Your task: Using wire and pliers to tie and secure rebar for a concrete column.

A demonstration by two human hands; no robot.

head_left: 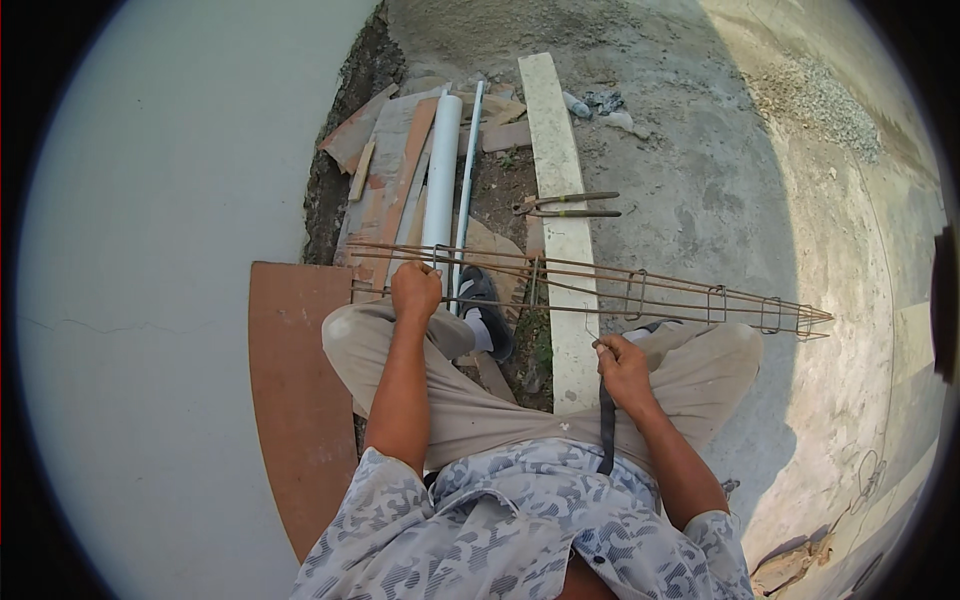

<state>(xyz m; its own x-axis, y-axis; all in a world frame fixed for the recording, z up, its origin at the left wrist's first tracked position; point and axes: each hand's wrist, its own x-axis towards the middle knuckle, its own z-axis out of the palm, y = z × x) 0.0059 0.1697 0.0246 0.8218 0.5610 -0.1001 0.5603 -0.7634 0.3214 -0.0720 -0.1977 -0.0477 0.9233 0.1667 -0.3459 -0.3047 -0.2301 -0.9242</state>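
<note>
A long rusty rebar cage (640, 290) with square stirrups lies across my knees, tapering to the right. My left hand (415, 290) is closed around a bar at the cage's left end. My right hand (622, 368) is closed on a dark hooked tool (606, 425) whose handle runs down past my wrist, and its tip touches a thin wire (590, 322) hanging from the cage. I sit with bent legs in beige trousers, and my dark shoe (485, 305) shows under the cage.
A long-handled pair of pincers (565, 205) rests on a pale plank (555, 190). White pipes (442, 175) and wood scraps lie beyond my foot. A brown board (295, 390) is at my left beside a pale wall (150, 300). Gravel (820, 100) lies far right.
</note>
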